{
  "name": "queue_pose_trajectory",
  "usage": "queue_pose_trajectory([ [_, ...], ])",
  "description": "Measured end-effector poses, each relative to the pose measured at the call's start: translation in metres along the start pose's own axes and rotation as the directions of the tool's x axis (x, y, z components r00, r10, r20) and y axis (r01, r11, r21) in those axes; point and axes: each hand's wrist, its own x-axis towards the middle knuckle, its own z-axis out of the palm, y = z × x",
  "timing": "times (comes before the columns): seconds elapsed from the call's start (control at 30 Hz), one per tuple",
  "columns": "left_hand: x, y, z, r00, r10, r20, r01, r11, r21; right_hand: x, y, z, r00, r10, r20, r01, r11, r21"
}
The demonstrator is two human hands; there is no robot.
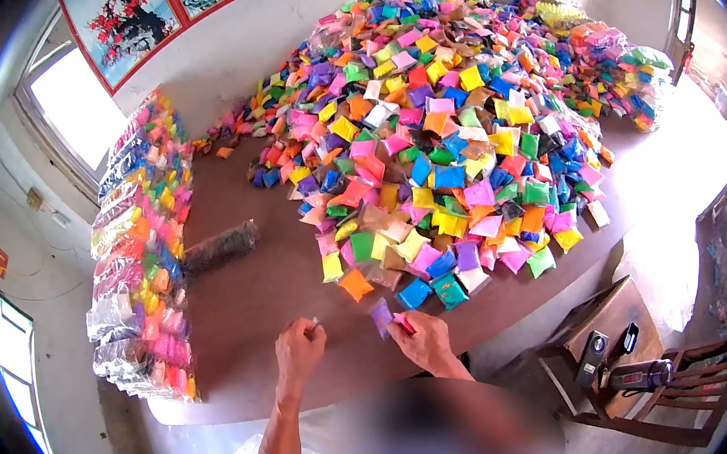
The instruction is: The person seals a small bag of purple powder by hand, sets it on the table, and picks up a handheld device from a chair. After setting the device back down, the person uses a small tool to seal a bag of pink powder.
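My right hand is closed on a small purple packet and a pink packet, both pinched at the fingertips above the table's front part. To its left, my left hand is closed, thumb against curled fingers. A small pale bit shows at its fingertips, too small to name. Just beyond both hands spreads a big heap of small coloured plastic packets. An orange packet, a blue packet and a teal packet lie at its near edge.
Filled clear bags of packets are stacked along the brown table's left side. A dark, long plastic bundle lies beside them. To the right stand a small wooden table and a chair, with a dark cylindrical flask there.
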Motion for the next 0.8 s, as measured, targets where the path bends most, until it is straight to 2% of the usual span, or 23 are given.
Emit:
queue_pose_trajectory([
  [0.07, 0.016, 0.009, -0.001, 0.992, -0.04, 0.117, 0.054, 0.991, -0.119, 0.004, -0.006, -0.006, 0.998, -0.024, 0.051, 0.025, 1.0, -0.019],
  [0.13, 0.06, 0.021, 0.009, 0.99, -0.049, 0.134, 0.093, 0.933, -0.346, 0.002, -0.007, -0.005, 0.992, -0.047, 0.121, 0.051, 0.998, -0.031],
  [0.17, 0.09, 0.039, -0.01, 0.944, -0.125, 0.306, 0.268, 0.832, -0.485, 0.001, -0.002, -0.001, 0.993, -0.014, 0.118, 0.016, 1.0, -0.014],
  [0.23, 0.122, 0.116, -0.05, 0.995, -0.053, 0.083, 0.097, 0.424, -0.9, 0.0, -0.001, 0.0, 0.995, 0.012, 0.1, -0.011, 1.0, -0.015],
  [0.27, 0.134, 0.125, -0.061, 0.997, -0.005, 0.072, 0.069, 0.357, -0.931, -0.002, -0.001, -0.001, 0.995, 0.017, 0.103, -0.016, 1.0, -0.015],
  [0.37, 0.127, 0.114, -0.051, 0.998, 0.029, 0.063, 0.044, 0.449, -0.892, 0.001, 0.002, 0.001, 0.997, 0.028, 0.069, -0.028, 1.0, -0.009],
  [0.43, 0.094, 0.068, -0.006, 0.977, 0.063, 0.201, 0.12, 0.618, -0.777, -0.001, 0.007, 0.003, 0.998, 0.022, 0.062, -0.023, 1.0, 0.016],
  [0.5, 0.053, 0.035, 0.023, 0.897, -0.141, 0.42, 0.396, 0.682, -0.615, 0.0, 0.005, 0.0, 0.998, 0.025, 0.064, -0.029, 0.997, 0.075],
  [0.57, 0.015, 0.014, 0.054, 0.913, -0.094, 0.396, 0.367, 0.61, -0.702, 0.0, 0.005, -0.001, 0.996, 0.04, 0.08, -0.053, 0.984, 0.172],
  [0.7, -0.014, 0.027, 0.056, 0.892, -0.193, 0.409, 0.443, 0.555, -0.704, -0.002, 0.007, 0.002, 0.995, -0.013, 0.102, -0.013, 0.969, 0.246],
  [0.8, -0.016, 0.029, 0.048, 0.866, -0.159, 0.474, 0.476, 0.552, -0.684, -0.001, -0.001, -0.004, 0.986, 0.042, 0.161, -0.064, 0.989, 0.135],
])
